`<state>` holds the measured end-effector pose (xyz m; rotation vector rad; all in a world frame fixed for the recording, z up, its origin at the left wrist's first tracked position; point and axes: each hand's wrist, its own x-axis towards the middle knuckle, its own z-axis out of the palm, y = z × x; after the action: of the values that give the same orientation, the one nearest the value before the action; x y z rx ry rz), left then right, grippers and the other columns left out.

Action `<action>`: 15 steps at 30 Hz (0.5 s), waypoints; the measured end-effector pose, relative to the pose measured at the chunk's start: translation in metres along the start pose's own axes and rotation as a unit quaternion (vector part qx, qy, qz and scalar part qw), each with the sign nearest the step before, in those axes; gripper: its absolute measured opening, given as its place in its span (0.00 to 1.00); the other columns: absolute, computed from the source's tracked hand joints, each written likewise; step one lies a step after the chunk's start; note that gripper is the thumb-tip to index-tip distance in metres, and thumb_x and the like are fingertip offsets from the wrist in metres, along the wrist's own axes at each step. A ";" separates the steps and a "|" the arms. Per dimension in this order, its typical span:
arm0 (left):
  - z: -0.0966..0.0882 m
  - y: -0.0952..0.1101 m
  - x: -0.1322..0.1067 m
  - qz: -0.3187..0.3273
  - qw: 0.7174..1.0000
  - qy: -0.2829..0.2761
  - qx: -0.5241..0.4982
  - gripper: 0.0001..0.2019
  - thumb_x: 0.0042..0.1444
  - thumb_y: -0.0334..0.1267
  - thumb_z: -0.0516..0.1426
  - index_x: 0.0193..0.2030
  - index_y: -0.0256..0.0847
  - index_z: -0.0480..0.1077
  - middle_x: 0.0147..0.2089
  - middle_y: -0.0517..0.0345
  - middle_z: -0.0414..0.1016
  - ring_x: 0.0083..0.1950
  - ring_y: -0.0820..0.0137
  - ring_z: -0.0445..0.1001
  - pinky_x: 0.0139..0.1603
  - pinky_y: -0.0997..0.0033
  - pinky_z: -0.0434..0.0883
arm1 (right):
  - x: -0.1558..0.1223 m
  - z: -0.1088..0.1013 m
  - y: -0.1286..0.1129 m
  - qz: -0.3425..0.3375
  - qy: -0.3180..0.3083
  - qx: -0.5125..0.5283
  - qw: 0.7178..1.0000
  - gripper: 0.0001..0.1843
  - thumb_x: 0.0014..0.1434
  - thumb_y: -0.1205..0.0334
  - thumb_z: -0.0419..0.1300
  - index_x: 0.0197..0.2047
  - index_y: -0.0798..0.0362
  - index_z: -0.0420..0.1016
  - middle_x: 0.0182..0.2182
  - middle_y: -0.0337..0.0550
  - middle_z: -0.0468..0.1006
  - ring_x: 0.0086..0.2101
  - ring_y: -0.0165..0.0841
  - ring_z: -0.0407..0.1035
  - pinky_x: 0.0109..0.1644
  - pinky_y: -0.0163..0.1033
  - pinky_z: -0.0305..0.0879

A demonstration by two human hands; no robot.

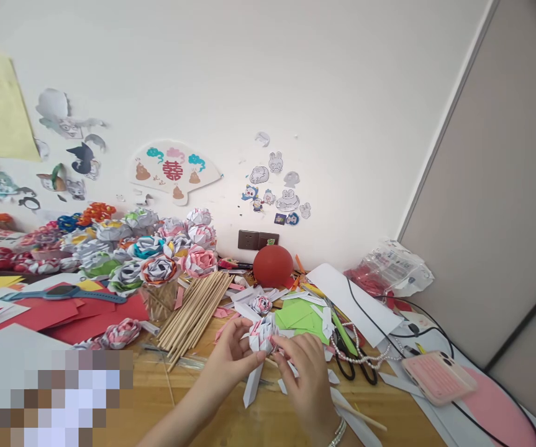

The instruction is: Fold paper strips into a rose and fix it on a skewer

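Note:
My left hand (228, 361) and my right hand (305, 377) meet over the wooden table (193, 403), both pinching a half-woven pink-and-white paper flower (262, 335). A loose white paper strip (252, 385) hangs down from it. The fingers of both hands are curled round the flower's edges. Just behind it lies another small paper flower (261, 304). A bundle of wooden skewers (197, 313) lies to the left of my hands.
Several finished paper flowers (156, 248) stand at the back left beside red paper sheets (63, 313). Green paper (298, 313), black scissors (354, 366), a bead string (365, 357), a pink phone (438, 375), a red ball (272, 265) and cables lie to the right.

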<state>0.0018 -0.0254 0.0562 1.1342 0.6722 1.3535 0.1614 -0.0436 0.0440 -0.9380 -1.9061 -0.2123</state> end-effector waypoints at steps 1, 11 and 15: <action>0.001 0.000 0.000 0.011 1.000 0.005 0.008 0.23 0.34 0.36 0.69 0.36 0.44 0.62 0.36 0.64 0.68 0.35 0.73 0.71 0.37 0.72 0.68 | 0.000 -0.001 -0.001 -0.014 0.004 -0.012 1.000 0.10 0.63 0.63 0.50 0.47 0.48 0.68 0.30 0.40 0.72 0.31 0.34 0.65 0.36 0.41 0.59; 0.003 -0.003 -0.004 0.036 0.995 0.024 0.086 0.25 0.37 0.36 0.66 0.42 0.44 0.60 0.43 0.58 0.63 0.39 0.69 0.70 0.39 0.68 0.69 | 0.002 -0.003 -0.005 -0.018 0.024 0.040 0.999 0.12 0.62 0.67 0.50 0.46 0.49 0.70 0.30 0.42 0.72 0.31 0.34 0.66 0.35 0.41 0.61; 0.003 -0.002 -0.005 0.034 0.994 0.021 0.098 0.24 0.38 0.35 0.65 0.42 0.44 0.60 0.42 0.59 0.62 0.40 0.69 0.70 0.40 0.68 0.69 | 0.004 -0.003 -0.007 0.012 0.028 0.074 0.997 0.10 0.61 0.67 0.51 0.42 0.50 0.71 0.31 0.42 0.73 0.33 0.34 0.66 0.37 0.40 0.62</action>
<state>0.0048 -0.0309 0.0544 1.2986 0.8179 1.3949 0.1578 -0.0476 0.0501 -0.8467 -1.8312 -0.0799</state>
